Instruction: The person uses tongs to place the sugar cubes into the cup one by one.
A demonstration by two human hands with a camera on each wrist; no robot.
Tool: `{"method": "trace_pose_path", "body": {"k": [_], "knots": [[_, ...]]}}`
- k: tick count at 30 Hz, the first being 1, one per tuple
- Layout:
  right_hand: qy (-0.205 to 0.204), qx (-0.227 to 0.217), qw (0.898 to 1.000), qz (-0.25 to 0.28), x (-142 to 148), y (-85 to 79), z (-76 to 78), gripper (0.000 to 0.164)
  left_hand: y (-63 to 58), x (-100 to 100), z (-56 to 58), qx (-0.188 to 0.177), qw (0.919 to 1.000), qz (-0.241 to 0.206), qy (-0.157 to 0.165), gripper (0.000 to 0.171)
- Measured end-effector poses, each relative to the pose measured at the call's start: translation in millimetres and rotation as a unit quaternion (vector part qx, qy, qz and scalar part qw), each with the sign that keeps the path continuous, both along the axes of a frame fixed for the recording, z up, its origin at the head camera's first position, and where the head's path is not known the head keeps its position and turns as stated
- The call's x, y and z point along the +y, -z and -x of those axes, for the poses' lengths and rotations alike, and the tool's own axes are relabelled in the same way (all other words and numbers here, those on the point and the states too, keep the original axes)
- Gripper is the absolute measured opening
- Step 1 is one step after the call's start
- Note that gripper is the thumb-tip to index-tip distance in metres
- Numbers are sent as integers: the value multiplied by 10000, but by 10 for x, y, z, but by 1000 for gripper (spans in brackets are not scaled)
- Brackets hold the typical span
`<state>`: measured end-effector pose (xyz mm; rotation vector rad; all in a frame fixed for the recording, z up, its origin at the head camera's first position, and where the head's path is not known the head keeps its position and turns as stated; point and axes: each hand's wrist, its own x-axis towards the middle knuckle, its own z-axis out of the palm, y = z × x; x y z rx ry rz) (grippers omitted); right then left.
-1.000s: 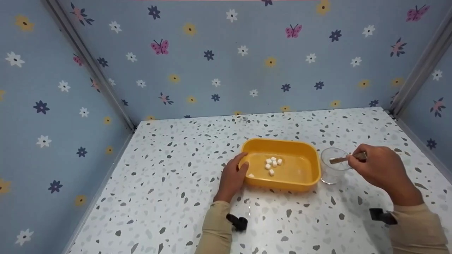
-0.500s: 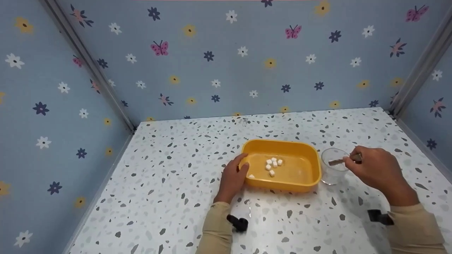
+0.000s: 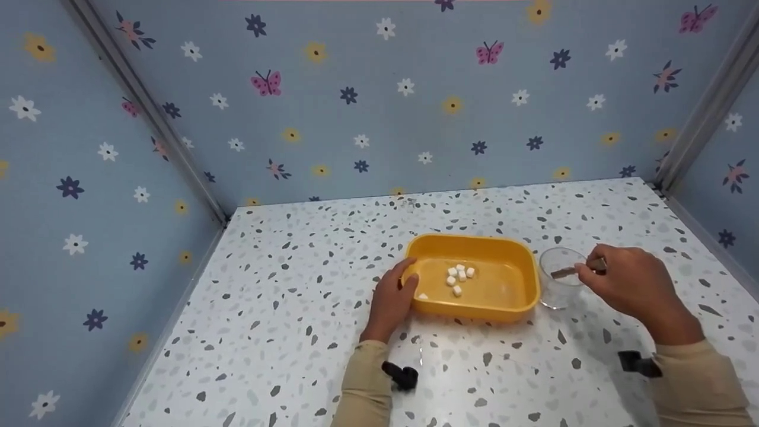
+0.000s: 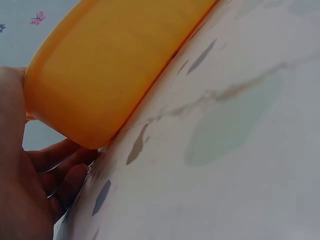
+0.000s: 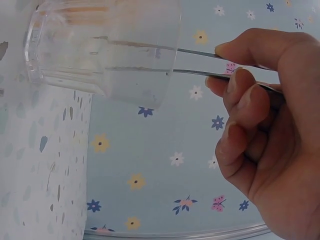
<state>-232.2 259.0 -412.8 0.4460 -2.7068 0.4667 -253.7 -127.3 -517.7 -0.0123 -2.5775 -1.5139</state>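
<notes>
A yellow rectangular tub (image 3: 516, 313) stands on the table, with several small white cubes (image 3: 462, 276) on its floor. My left hand (image 3: 391, 296) grips the tub's left end, thumb over the rim and fingers against the outer wall. Just right of the tub is a clear glass (image 3: 557, 295), upright and close to its side. Metal tweezers (image 5: 192, 72) are pinched between the thumb and fingers of my right hand (image 3: 637, 290). Their tips reach down inside the glass, with the two arms apart in the right wrist view. Whether anything lies between the tips is too blurred to tell.
The white speckled table (image 3: 284, 296) is bounded by a flowered blue back wall (image 3: 379, 118) and side panels left and right. A black wrist camera mount (image 3: 401, 376) sits at the left sleeve, another (image 3: 639, 363) at the right.
My right hand has shifted slightly left and down, with the tweezers' tips still within the glass. The left hand, tub and cubes look the same.
</notes>
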Motion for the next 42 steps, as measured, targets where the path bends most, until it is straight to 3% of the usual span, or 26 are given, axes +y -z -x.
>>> {"method": "trace_pose_path", "body": {"k": [17, 30, 42], "knots": [[32, 211, 9997, 133, -51, -83, -62, 20, 13, -3, 0, 24, 10000, 25, -15, 43], [48, 900, 9955, 285, -111, -174, -166, 17, 48, -10, 6, 36, 10000, 44, 7, 43], [53, 1121, 9928, 426, -122, -214, -200, 17, 26, -7, -2, 58, 10000, 16, 17, 44]]}}
